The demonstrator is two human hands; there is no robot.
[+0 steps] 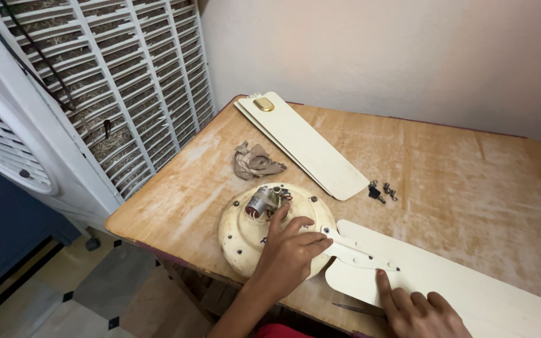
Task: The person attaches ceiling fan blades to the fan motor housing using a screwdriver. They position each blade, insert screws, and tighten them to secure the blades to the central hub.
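Near edge: the counter (471, 188) ends just under both wrists; the motor (245, 235) sits close to that edge, at the corner by the left hand
Left edge: runs up and away from the left hand toward the cooler (82, 112), which stands just past it, off the counter
Far edge: meets the wall (377, 50), well beyond both hands
Open room: bare wood lies beyond the right hand and out to its right, up to the far corner; a smaller bare patch lies left of the left hand
Rag (255, 161): crumpled, just beyond the motor, straight ahead of the left hand
Spare blades (308, 147): stacked flat, running from near the screws away to the far left corner, beyond both hands
Screws (381, 191): a small dark cluster just past the near end of the spare blades, ahead of the right hand, apart from it
Tool (355, 308): a thin dark tip shows at the near edge between the wrists; what it is cannot be told
Motor: round cream housing under the left hand, with a small cylinder and wires on top by the fingertips
Blade (471, 294): lies flat under the right hand, its bracket (355, 253) reaching to the motor rim between the hands
Left hand (289, 253): fingers loosely spread, resting on the motor, holding nothing
Right hand (417, 313): flat, fingers pressed on the blade, no grip around it
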